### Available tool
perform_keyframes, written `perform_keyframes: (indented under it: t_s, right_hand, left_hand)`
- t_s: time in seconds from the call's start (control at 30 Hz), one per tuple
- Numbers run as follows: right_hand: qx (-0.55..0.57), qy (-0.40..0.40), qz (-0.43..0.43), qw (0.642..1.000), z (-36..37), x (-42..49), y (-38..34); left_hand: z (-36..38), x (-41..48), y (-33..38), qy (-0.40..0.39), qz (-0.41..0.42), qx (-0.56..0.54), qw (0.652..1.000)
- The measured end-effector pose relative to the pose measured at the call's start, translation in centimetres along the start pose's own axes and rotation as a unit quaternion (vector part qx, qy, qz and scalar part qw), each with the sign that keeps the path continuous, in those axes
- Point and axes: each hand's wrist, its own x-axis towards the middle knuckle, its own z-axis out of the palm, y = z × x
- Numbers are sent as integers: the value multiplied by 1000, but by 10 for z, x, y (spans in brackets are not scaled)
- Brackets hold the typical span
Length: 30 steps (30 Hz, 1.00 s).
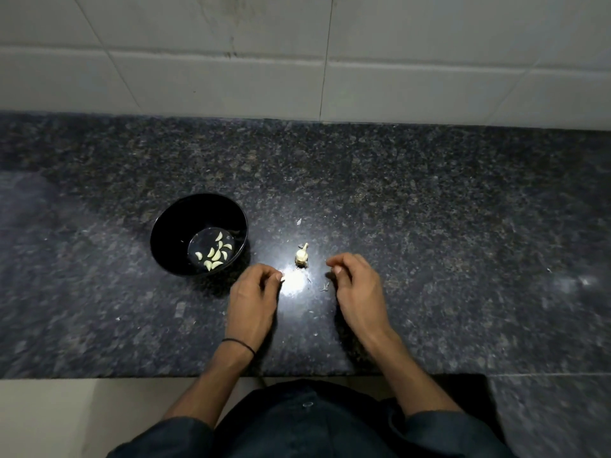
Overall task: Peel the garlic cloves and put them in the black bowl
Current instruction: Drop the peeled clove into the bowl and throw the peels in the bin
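Note:
A black bowl point(172, 223) stands on the dark granite counter, left of centre, with several peeled pale garlic cloves point(215, 254) on its bottom. A small remnant of the garlic bulb point(302, 256), stem up, stands on the counter between my hands and a little beyond them. My left hand point(254, 292) rests on the counter just right of the bowl, fingers loosely curled, and I see nothing held in it. My right hand point(355, 285) rests to the right of the remnant, fingers loosely curled and empty. Neither hand touches the garlic.
Small scraps of garlic skin point(324, 286) lie on the granite counter point(429, 226) around my hands. A tiled wall point(297, 61) rises behind the counter. The counter's front edge runs just before my body.

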Motion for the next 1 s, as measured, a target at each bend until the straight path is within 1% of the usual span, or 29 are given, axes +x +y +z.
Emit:
perform_keyframes:
  t_s: [0.07, 0.13, 0.23, 0.3, 0.4, 0.57, 0.67, 0.83, 0.93, 1.0]
  right_hand:
    - [-77, -22, -80, 994, 5, -2, 3]
    - [-142, -60, -158, 975, 11, -5, 4]
    - [-217, -140, -253, 932, 12, -7, 4]
    - [-258, -176, -291, 904, 7, -11, 8]
    - [-282, -207, -325, 879, -8, -19, 28]
    - [-263, -211, -376, 863, -35, -24, 57]
    - [-243, -204, -398, 861, -42, -23, 60]
    - [-237, -176, -426, 855, -36, -15, 61]
    - [-234, -164, -436, 854, -36, -15, 60]
    - [-233, -150, -425, 862, -34, -16, 57]
  left_hand:
    - [-1, 0, -5, 11, 9, 25, 1000]
    - [-1, -1, -6, 15, 12, 45, 999]
    - [0, -1, -6, 15, 20, 65, 998]
    - [0, -3, -6, 18, 24, 67, 997]
    - [-3, -8, -7, 17, 29, 61, 998]
    - [-7, -25, -6, 44, 35, 61, 997]
    - [-6, -42, 1, 42, 50, 75, 995]
    - [4, -68, 7, -13, 84, 133, 987]
    - [9, -76, 8, -14, 84, 166, 983]
    - [10, -76, 9, -15, 82, 173, 981]
